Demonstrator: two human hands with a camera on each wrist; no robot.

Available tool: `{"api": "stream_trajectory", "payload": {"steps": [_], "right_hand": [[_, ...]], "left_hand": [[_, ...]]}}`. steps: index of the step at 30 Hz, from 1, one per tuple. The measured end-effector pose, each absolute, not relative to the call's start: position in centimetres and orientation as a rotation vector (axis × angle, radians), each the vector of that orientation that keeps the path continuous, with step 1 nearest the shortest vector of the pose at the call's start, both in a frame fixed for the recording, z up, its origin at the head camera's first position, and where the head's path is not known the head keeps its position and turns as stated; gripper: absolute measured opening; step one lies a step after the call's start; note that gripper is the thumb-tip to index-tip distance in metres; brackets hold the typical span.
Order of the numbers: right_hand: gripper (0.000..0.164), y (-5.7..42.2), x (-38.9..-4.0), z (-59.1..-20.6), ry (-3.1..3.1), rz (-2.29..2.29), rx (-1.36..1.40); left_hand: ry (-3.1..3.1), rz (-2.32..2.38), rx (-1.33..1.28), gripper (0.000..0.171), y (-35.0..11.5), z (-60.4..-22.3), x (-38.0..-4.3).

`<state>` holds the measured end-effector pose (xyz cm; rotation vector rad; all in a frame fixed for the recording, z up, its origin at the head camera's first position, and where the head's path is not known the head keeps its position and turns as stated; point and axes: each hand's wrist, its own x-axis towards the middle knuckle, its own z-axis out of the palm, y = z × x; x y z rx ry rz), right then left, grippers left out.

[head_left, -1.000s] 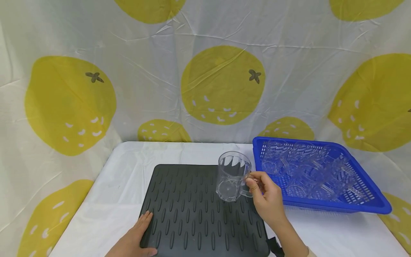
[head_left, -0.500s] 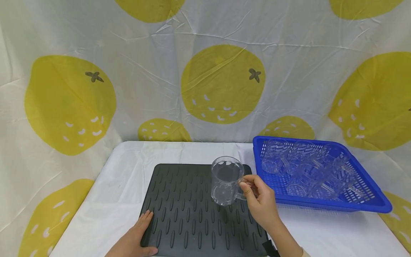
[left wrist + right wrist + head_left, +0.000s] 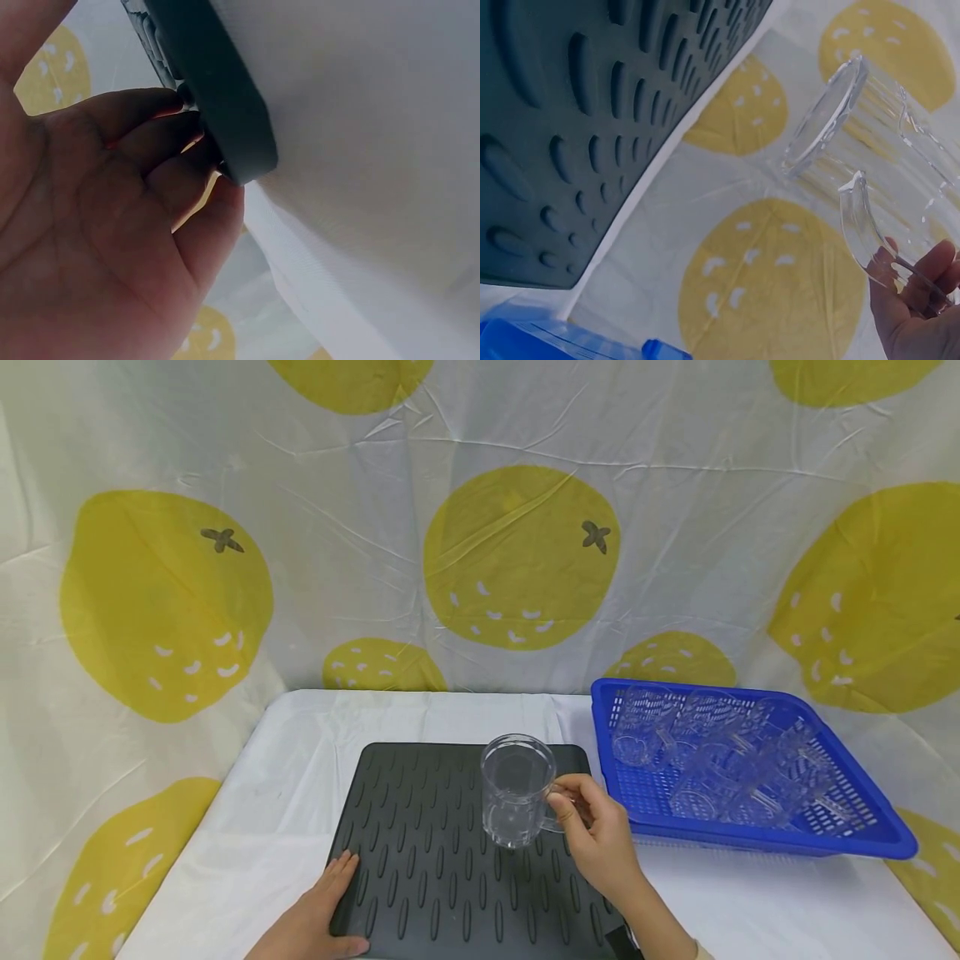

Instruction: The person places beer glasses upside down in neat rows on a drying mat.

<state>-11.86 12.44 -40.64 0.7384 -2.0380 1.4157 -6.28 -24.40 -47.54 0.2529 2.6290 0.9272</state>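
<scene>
My right hand [image 3: 602, 841] pinches the handle of a clear glass mug [image 3: 516, 806], upright over the right half of a black ridged mat [image 3: 435, 852]. In the right wrist view a gap shows between the base of the mug [image 3: 855, 135] and the mat [image 3: 592, 180]. Thumb and fingers close round the mug's handle [image 3: 866, 240]. At the mat's left edge rests my left hand [image 3: 318, 906], thumb spread toward the near corner. The left wrist view shows the fingers of that hand [image 3: 172, 150] loosely bent, their tips against the mat's side [image 3: 232, 105].
On the right stands a blue perforated basket [image 3: 787, 843] with several clear glass mugs [image 3: 705, 777] lying in it. A white cloth [image 3: 247, 827] covers the table. Behind hangs a lemon-print curtain [image 3: 360, 552]. A black strap [image 3: 622, 943] crosses my right wrist.
My right hand has carried the mug left and a little nearer over the mat, away from the basket. The left hand stays at the mat's edge.
</scene>
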Motion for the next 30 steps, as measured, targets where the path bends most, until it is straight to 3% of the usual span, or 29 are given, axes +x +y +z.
{"api": "stream_trajectory", "payload": {"steps": [8,13,18,22,25,30], "right_hand": [[0.026,12.2,-11.8,-40.6,-2.015,1.421,0.764],[0.028,12.1,-11.8,-40.7,-2.001,1.413,0.789],[0.028,12.0,-11.7,-40.7,-1.994,1.401,0.799],[0.028,12.0,-11.6,-40.6,-2.007,1.392,0.818],[0.029,11.9,-11.6,-40.5,-2.010,1.399,0.826],[0.028,11.8,-11.5,-40.4,-2.001,1.391,0.837]], "left_hand": [[2.667,0.819,0.226,0.106,-23.9,-46.8,-6.6],[2.796,0.769,0.306,0.091,-22.3,-45.3,-7.2],[2.821,1.085,0.517,0.066,-18.9,-44.4,-8.2],[2.508,1.462,0.539,0.054,-16.0,-44.2,-8.9],[2.231,1.642,0.413,0.058,-14.2,-43.9,-9.4],[1.864,1.748,0.187,0.088,-12.2,-43.5,-9.8]]}}
